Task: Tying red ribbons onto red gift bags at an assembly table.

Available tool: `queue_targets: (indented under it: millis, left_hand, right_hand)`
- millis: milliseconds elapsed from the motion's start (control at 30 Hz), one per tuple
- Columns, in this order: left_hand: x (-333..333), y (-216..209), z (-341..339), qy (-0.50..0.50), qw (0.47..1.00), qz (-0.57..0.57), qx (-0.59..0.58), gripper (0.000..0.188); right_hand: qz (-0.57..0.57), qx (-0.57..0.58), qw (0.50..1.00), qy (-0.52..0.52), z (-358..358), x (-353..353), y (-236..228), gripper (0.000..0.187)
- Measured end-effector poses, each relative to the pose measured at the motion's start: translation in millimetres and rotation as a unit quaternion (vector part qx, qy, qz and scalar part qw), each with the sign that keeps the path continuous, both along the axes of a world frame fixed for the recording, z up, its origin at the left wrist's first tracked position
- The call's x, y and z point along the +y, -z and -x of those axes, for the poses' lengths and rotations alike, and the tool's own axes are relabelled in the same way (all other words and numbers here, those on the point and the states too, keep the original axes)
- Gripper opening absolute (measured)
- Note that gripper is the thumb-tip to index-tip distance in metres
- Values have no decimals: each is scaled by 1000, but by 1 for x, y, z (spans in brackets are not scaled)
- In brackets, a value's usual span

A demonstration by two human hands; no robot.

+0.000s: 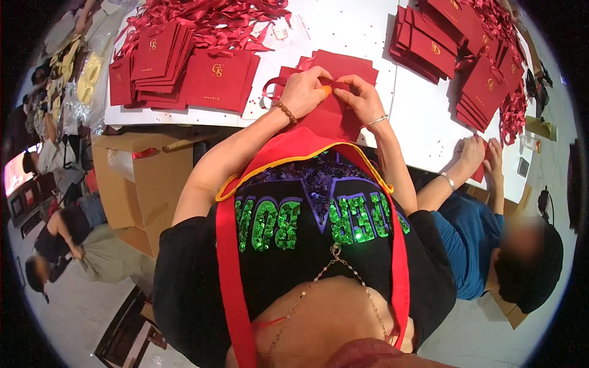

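At the table's near edge, my left hand (pixel 307 93) and my right hand (pixel 364 103) meet over a red paper gift bag (pixel 334 122). Both are closed, with fingertips pinching at its upper part, where a red ribbon seems to run; the exact grip is partly covered by the fingers. An orange cover sits on my left thumb. A loop of red ribbon (pixel 266 91) curves out just left of my left hand. Beneath and beyond my hands lie more flat red bags (pixel 346 63).
The white table (pixel 392 126) carries stacked red bags (pixel 215 76) with heaped ribbons (pixel 215 24) at left, and more stacks (pixel 429 43) at right. Close on my right, a co-worker (pixel 469 239) in blue handles something red. A cardboard box (pixel 132 190) stands at lower left.
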State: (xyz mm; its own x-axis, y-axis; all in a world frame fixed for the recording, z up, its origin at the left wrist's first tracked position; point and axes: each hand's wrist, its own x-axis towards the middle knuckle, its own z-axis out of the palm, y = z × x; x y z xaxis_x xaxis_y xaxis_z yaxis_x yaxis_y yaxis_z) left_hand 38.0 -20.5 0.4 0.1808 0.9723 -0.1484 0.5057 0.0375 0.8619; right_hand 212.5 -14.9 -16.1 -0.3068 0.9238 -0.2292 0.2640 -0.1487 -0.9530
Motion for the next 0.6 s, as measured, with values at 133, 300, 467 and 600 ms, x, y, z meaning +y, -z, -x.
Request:
queue_targets:
  millis: [133,300,467,600]
  left_hand:
    - [-1,0,-1,-57,972,142,-179,20]
    - [2,0,1,-49,971,140,-187,19]
    - [-6,4,-3,-36,999,-8,-29,18]
    - [-5,6,-4,-40,998,16,-53,21]
  right_hand:
    - [24,10,1000,-3,0,-3,-5,23]
    - [65,-10,998,-5,0,-3,-8,21]
    - [17,13,1000,0,2,-6,-3,18]
    - [-34,-18,999,-4,3,-2,-1,23]
